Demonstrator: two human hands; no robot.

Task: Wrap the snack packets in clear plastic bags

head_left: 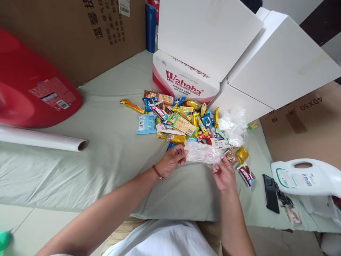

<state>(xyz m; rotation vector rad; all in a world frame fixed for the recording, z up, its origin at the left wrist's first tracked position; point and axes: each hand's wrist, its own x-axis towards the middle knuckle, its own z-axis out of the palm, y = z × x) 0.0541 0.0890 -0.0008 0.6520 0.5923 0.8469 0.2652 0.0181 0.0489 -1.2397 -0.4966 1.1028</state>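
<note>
Both my hands hold a crumpled clear plastic bag (203,153) stretched between them over the pale green sheet (106,167). My left hand (172,160), with a red string at the wrist, pinches the bag's left end. My right hand (224,174) grips its right lower edge. Just beyond the bag lies a pile of wrapped snacks and candies (181,119) in many colours. More crumpled clear plastic (233,126) sits at the pile's right side.
A Wahaha carton (183,80) and white open boxes (279,60) stand behind the pile. At left are a red tub (32,89) and a plastic-film roll (42,139). At right lie a white jug (306,177), a black phone (271,193) and keys (286,202).
</note>
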